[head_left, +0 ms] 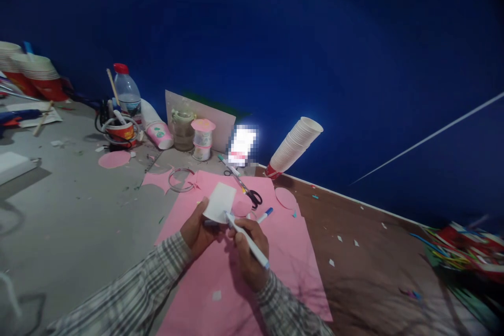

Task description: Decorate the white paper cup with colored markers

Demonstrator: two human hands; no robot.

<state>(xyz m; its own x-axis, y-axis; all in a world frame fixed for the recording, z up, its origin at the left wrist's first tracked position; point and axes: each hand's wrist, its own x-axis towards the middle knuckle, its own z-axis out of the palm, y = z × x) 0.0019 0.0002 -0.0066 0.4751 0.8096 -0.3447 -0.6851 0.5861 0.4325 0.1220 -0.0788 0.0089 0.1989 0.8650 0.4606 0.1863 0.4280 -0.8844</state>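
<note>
My left hand [198,228] is closed around a white paper cup [221,200], which is tilted over the pink paper sheet [189,302]. A white marker with a blue end [252,245] is gripped in my right hand [251,254], its tip at the cup's lower right edge. Whether the tip touches the cup, I cannot tell. Just beyond the cup lie scissors with black handles [255,198] and a second marker with a blue cap [265,214]. A pink paper circle [285,198] rests at the sheet's right edge.
A leaning stack of paper cups [295,146] stands by the blue wall. At the back are a glass jar [183,131], a pink-topped paper piece [203,139], a plastic bottle [129,95] and a bright blurred screen [241,145]. A tape ring [181,180] lies left of the scissors.
</note>
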